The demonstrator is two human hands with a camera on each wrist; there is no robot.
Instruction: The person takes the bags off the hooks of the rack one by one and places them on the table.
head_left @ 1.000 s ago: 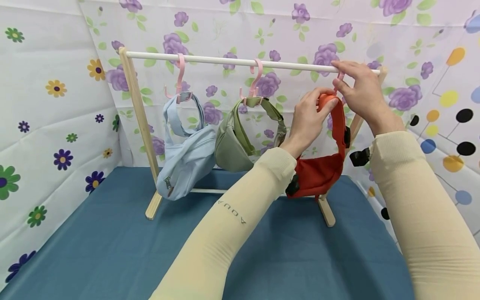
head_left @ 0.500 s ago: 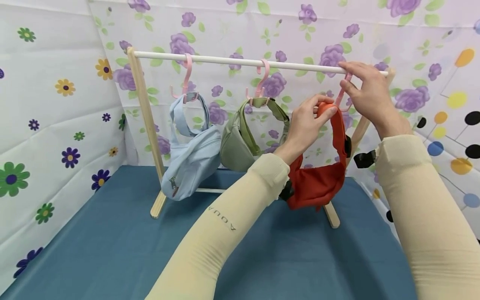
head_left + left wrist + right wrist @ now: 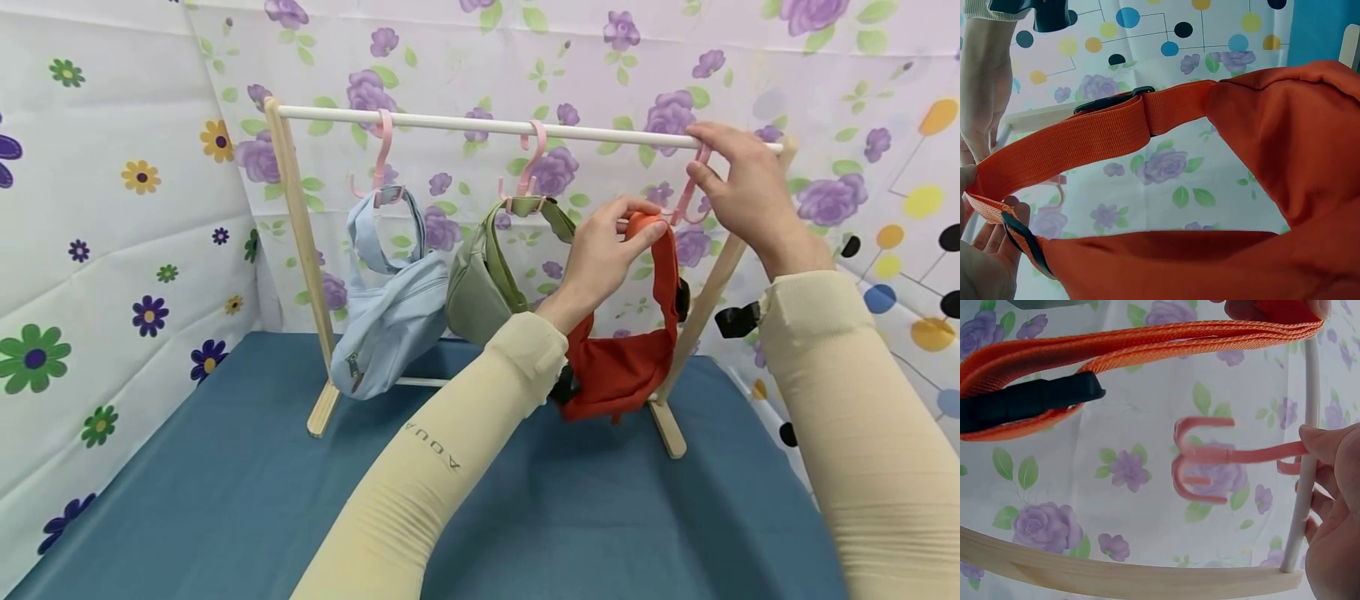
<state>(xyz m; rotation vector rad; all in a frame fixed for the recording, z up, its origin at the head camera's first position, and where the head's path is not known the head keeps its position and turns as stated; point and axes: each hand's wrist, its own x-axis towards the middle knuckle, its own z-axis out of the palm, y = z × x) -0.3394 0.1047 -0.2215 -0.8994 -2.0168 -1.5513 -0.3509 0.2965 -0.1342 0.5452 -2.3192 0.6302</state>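
My left hand pinches the top of the strap of a red-orange waist bag, which dangles below it at the rack's right side. The right wrist view shows the doubled strap apart from a pink hook. Up at the right end of the white rod, my right hand grips the stem of that hook, thumb in front and fingers around the rod. A black buckle sits on the strap. In the left wrist view the bag's red body fills the right side.
A light blue bag and an olive green bag hang from two more pink hooks on the rod. The rack's wooden legs stand on a blue cloth. Flowered sheets hang behind and at the sides.
The left hand has drawn the red-orange bag's strap left and slightly down, away from the pink hook. The right hand has stayed at the rod. The head view has shifted slightly.
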